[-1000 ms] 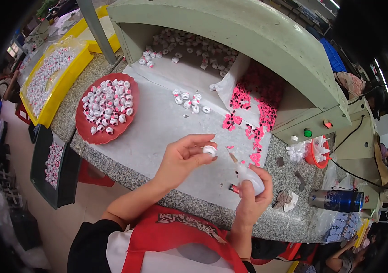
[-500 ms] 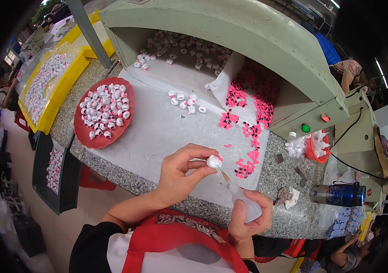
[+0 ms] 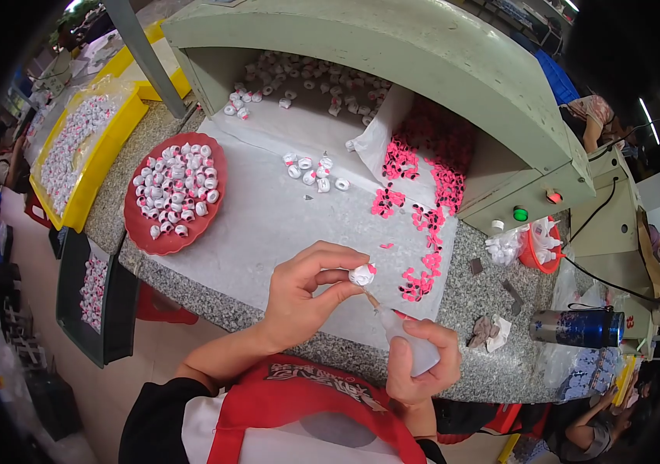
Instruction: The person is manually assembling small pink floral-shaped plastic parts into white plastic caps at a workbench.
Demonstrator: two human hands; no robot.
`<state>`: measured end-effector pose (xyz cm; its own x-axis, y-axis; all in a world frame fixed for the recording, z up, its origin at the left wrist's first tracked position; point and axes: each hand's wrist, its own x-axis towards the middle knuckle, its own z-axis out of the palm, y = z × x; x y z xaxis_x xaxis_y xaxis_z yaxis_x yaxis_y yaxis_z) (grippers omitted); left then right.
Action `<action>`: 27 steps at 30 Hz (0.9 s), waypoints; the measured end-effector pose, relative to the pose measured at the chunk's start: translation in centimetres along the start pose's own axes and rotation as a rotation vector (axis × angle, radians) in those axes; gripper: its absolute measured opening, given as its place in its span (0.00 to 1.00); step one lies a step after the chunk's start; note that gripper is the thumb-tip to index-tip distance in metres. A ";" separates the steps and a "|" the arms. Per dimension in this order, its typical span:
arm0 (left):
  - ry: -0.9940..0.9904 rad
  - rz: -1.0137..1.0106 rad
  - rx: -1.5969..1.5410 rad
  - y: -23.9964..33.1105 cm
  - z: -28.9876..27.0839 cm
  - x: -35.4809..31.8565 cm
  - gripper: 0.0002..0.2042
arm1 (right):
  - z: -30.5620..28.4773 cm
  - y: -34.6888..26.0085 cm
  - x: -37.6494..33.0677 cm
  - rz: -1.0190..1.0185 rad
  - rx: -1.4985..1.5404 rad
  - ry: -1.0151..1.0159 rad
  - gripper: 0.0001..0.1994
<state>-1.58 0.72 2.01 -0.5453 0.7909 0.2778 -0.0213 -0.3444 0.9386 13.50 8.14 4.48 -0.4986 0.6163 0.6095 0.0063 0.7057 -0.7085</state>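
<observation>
In the head view, low in the middle of the frame, we see the left hand (image 3: 299,298) pinching a small white cap (image 3: 361,274) between thumb and fingertips, holding it just over the near edge of the white sheet (image 3: 268,224) that covers the granite table (image 3: 492,363). Just below and to the right, the right hand (image 3: 416,363) is wrapped tight around a small translucent squeeze bottle (image 3: 411,344), whose thin nozzle slants up and left to touch the cap. Loose pink pieces (image 3: 415,282) lie on the sheet just right of the cap, and more of them trail up toward the green hood (image 3: 392,54). At centre left we see a red plate (image 3: 214,185) full of white caps, and a yellow tray (image 3: 105,162) at upper left holds more. A blue metal flask (image 3: 577,328) lies on its side at the right.
</observation>
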 end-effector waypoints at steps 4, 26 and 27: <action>0.039 -0.021 -0.010 0.0 0.0 0.1 0.13 | -0.4 -0.3 0.3 -0.007 -0.047 -0.035 0.11; 0.033 -0.306 -0.303 0.4 -0.5 0.5 0.15 | -0.7 0.2 0.5 -0.013 -0.031 0.009 0.11; 0.032 -0.301 -0.305 0.3 -0.6 0.5 0.15 | -0.7 0.2 0.5 -0.030 -0.036 0.010 0.11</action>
<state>-2.33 0.71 2.32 -0.5023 0.8646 -0.0101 -0.4276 -0.2382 0.8720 13.83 8.87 4.86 -0.4904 0.5978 0.6342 0.0225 0.7361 -0.6765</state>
